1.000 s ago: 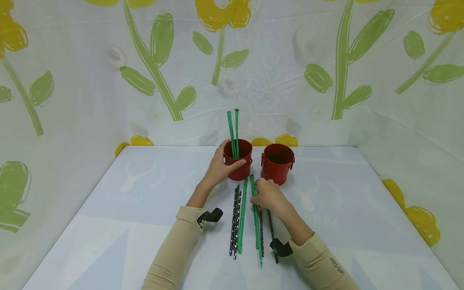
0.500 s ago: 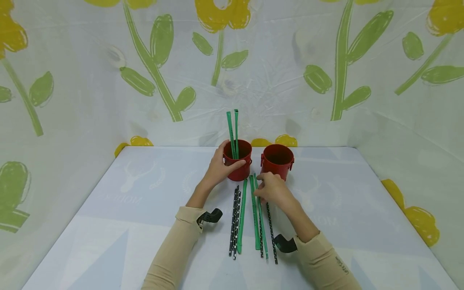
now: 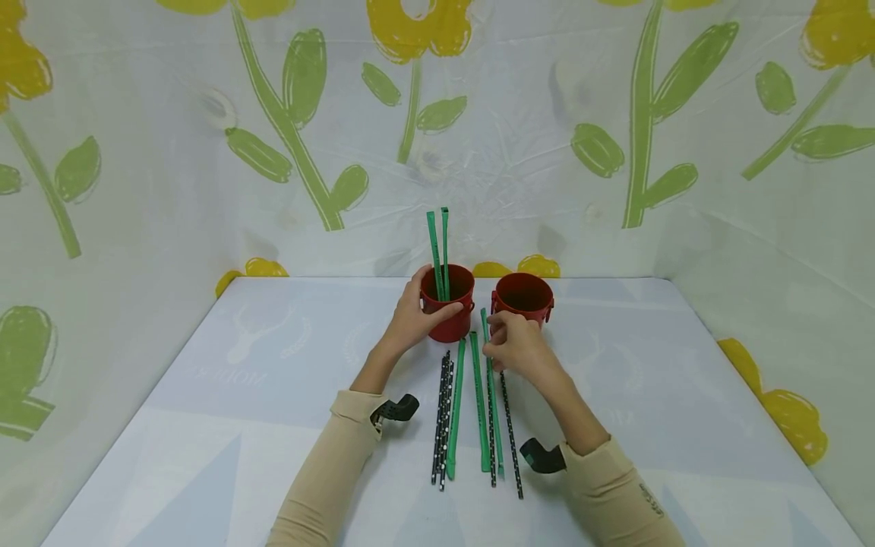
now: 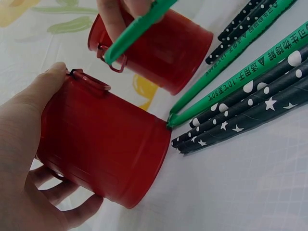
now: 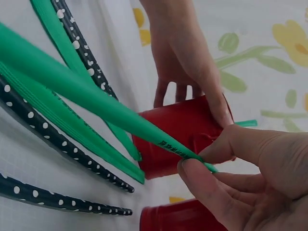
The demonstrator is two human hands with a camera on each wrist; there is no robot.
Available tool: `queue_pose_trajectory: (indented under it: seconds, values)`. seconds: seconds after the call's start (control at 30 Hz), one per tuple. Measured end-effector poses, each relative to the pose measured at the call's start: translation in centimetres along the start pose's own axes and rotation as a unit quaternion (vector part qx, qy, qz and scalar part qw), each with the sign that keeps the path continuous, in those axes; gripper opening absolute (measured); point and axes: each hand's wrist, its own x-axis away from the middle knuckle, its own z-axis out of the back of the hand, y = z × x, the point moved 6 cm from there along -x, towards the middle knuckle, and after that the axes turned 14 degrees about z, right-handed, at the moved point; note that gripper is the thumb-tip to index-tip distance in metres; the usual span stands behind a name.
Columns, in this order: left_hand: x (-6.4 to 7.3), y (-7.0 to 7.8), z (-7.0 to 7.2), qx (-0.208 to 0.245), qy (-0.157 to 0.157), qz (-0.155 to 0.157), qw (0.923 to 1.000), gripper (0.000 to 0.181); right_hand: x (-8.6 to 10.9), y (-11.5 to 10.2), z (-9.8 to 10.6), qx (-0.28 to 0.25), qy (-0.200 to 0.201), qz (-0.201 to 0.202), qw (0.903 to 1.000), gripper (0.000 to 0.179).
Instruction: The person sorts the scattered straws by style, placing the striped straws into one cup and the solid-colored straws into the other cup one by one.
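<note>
Head: left grip (image 3: 412,317) around bucket (image 3: 451,328) with two straws (image 3: 446,247), right grip (image 3: 519,346) pinching green straw (image 3: 495,418).

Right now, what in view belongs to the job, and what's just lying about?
Likely job:
green straw in the right grip
red bucket in the left grip
second red bucket
other green straws
black straws

Seemingly just surroundings:
table
flowered curtain

Loose straws (image 3: 456,410) lie before left bucket (image 3: 453,331) and right bucket (image 3: 538,313).

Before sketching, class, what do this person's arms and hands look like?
The left sleeve and right sleeve are beige; dark lettering marks the right. A black, bent device juts from each cuff. The left hand and right hand wear no gloves.
</note>
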Motion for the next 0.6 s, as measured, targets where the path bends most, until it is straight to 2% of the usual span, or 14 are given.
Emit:
queue_pose_trajectory:
  seconds: [0.3, 0.6]
  values:
    - [0.1, 0.0, 0.0, -0.001, -0.001, 0.002, 1.0, 0.091, 0.1, -0.5, 1.1, -0.017, 0.028, 0.028, 0.9991, 0.053]
    - [0.0, 0.1, 0.0, -0.001, 0.0, -0.003, 1.0, 0.093, 0.1, -1.1, 1.6, -0.02, 0.06, 0.075, 0.9952, 0.049]
